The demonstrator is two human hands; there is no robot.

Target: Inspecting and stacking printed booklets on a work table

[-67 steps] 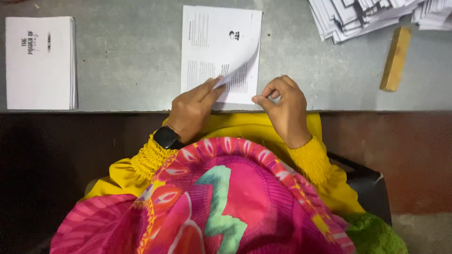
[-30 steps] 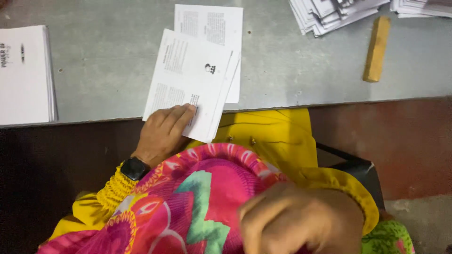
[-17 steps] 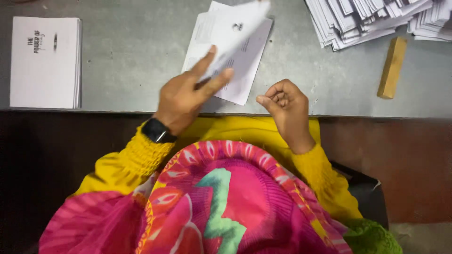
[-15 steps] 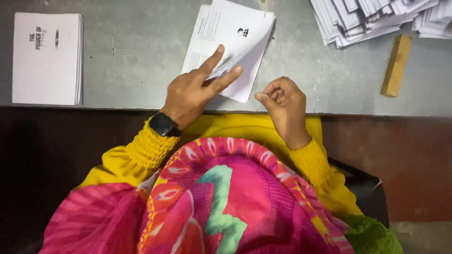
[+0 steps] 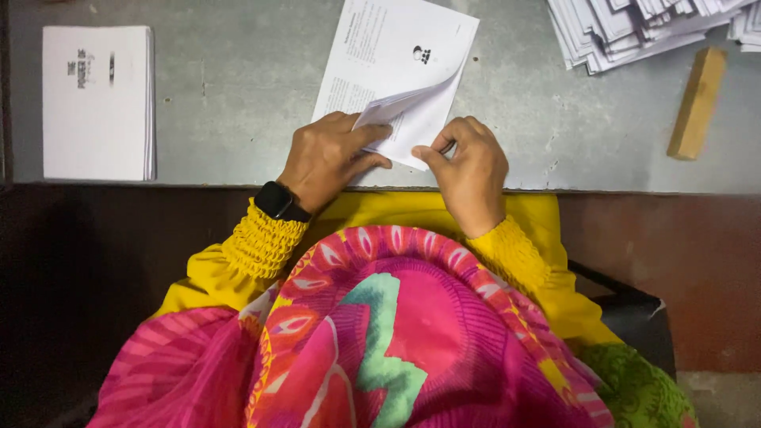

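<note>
1. My right hand (image 5: 469, 170) pinches the lower corner of the printed sheet (image 5: 396, 67) between thumb and forefinger, a narrow grip holding the paper itself, just above the table's near edge in the middle of the frame.
2. My left hand (image 5: 329, 158) lies flat on the same sheet, fingers spread and pressing, with the fingertips at the curled flap; it holds nothing, it only pins.
3. The sheet lies tilted on the grey table (image 5: 238, 87), its top reaching the upper middle of the frame, its lower right part lifted and bent over toward me.
4. To do this fold well, I judge I should keep the left palm firm so the sheet cannot slide, bring the lifted corner to meet the opposite edge squarely, and only then press the crease flat.
5. Further out: a white booklet stack (image 5: 97, 103) at the upper left, a loose pile of papers (image 5: 634, 32) at the upper right, and a wooden block (image 5: 697, 103) just below that pile.
6. Compared with half a second ago, my right hand was a loose fist apart from the sheet and now grips its corner; my left fingers have moved from lifting the paper to pressing it down.
</note>
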